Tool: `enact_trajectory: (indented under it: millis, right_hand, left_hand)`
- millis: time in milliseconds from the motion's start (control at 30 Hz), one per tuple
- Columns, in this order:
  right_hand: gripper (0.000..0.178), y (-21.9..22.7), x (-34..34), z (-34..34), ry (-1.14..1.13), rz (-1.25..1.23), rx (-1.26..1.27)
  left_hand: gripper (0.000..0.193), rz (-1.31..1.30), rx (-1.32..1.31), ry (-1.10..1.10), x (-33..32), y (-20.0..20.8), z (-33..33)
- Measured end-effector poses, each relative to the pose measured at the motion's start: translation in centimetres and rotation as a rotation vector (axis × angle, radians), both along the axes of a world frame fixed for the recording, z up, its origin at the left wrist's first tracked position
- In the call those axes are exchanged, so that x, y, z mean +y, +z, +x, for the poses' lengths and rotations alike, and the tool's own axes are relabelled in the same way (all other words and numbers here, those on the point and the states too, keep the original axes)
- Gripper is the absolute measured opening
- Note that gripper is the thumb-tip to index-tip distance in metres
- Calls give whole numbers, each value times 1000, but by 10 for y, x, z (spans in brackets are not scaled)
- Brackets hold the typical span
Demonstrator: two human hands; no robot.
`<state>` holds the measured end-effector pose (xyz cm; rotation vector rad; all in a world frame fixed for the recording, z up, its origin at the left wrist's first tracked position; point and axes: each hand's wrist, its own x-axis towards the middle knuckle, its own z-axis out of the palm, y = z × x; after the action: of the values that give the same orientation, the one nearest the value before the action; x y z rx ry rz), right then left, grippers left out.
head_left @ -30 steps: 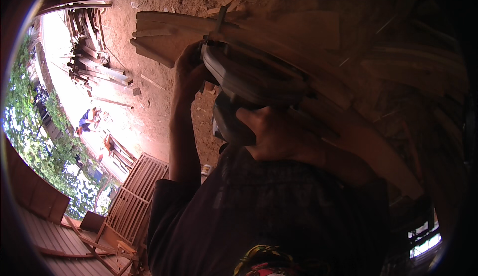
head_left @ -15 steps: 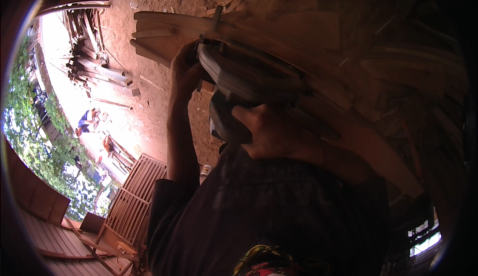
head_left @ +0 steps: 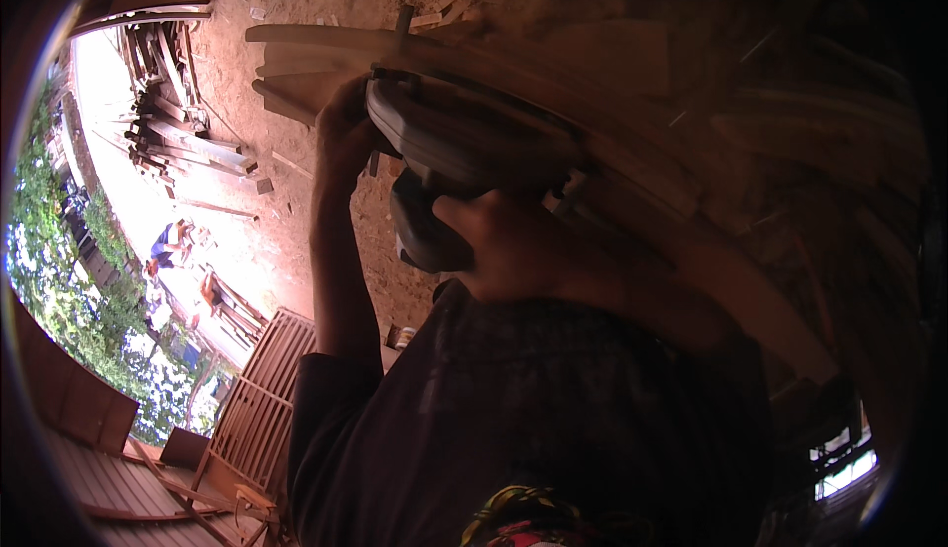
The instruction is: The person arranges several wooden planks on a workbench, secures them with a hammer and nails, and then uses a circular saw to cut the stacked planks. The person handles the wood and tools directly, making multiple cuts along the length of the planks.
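Observation:
My left hand (head_left: 348, 130) is closed at the far left end of a dark grey handheld power tool (head_left: 464, 137), its fingers partly hidden behind the housing. My right hand (head_left: 499, 241) is wrapped round the near side of the tool, by its rounded lower body; the thumb shows on top. The tool has a long, rounded housing, but shadow hides its working part and I cannot tell its exact kind. It lies over long wooden boards (head_left: 296, 56) that stretch from the left into the dark right side. A brownish haze hangs over them.
Wood offcuts (head_left: 444, 4) lie on the dirt ground beyond the boards. A timber pile (head_left: 173, 103) stands at the far left. Below it, another person (head_left: 168, 243) is in bright light. A slatted wooden frame (head_left: 262, 389) is at the lower left.
The tool and both my hands have shifted left, slightly toward the top of the view. Both hands keep their hold, and the boards appear slightly further left.

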<state>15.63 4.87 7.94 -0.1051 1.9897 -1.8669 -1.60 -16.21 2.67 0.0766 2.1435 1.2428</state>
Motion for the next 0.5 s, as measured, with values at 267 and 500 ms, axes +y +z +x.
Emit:
enact_trajectory:
  millis: [267, 500]
  right_hand:
    - [47, -5, -32, -38, 6, 59, 66]
    - [49, -11, -48, -48, -50, 90, 232]
  left_hand:
    - [61, 93, 42, 47, -53, -18, -45]
    - [71, 25, 136, 66, -74, 45, -67]
